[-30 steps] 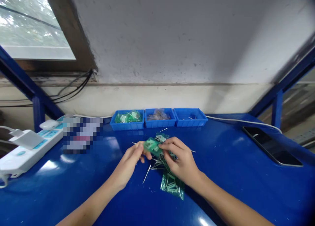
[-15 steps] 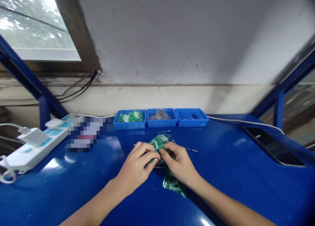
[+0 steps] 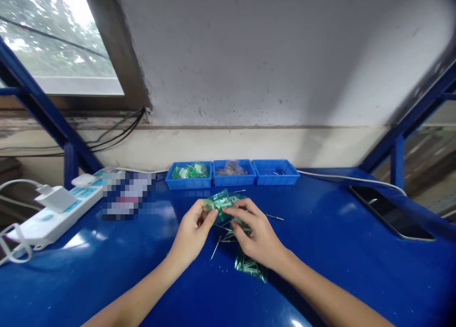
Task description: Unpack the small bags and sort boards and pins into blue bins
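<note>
In the head view my left hand pinches the left edge of a small green plastic bag between thumb and fingers. My right hand is at the bag's right side, fingers apart, with the index fingertip against it and the thumb lower down. Loose thin metal pins, which look like blind rivets, lie on the blue table below the hands. Another green bag with pale pieces in it lies under my right wrist, partly hidden by it.
Three blue bins stand along the wall: the left bin holds green bags, the middle bin brownish clear bags, the right bin a few small pins. A phone lies right; a power strip with chargers lies left.
My left hand has turned and drawn slightly left with the bag, which now shows more between the hands. My right hand's fingers have spread. More loose pins show on the table.
</note>
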Demonstrator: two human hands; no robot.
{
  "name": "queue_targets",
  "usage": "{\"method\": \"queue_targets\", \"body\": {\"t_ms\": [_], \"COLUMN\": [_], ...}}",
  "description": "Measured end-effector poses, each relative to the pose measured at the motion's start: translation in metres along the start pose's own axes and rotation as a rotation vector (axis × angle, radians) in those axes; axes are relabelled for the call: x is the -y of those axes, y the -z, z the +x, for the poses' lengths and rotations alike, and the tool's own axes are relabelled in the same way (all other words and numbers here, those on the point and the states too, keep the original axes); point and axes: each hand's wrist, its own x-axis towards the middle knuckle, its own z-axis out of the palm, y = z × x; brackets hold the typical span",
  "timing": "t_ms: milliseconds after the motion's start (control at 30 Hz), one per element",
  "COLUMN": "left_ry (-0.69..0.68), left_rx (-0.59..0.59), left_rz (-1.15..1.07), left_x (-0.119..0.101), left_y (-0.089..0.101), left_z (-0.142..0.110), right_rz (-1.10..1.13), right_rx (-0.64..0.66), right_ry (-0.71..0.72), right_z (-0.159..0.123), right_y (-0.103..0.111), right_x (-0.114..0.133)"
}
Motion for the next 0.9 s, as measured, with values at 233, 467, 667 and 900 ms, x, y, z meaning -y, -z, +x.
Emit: {"method": "queue_targets", "body": {"t_ms": [233, 467, 667, 900], "left_ry": [-0.47, 0.21, 0.161, -0.297], "left_rx": [0.056, 0.169, -0.015, -0.601], "left_rz": [0.354, -0.281, -0.144, 0.484], "left_x": [-0.006, -0.015, -0.014, -0.032], "left_y": [0.002, -0.004, 0.003, 0.074], "left_z": [-0.008, -0.001, 0.006, 0.08], "right_rz": [0.206, -0.203, -0.334, -0.274], "right_rx": [-0.088, -0.085, -0.068, -0.111], "right_ry": [-0.325, 0.043, 0.23, 0.144], "right_z": [0.006, -0.001, -0.002, -0.002], "right_y": [-0.002, -0.005, -0.004, 0.002], "right_x": [0.007, -0.005, -0.001, 0.009]}}
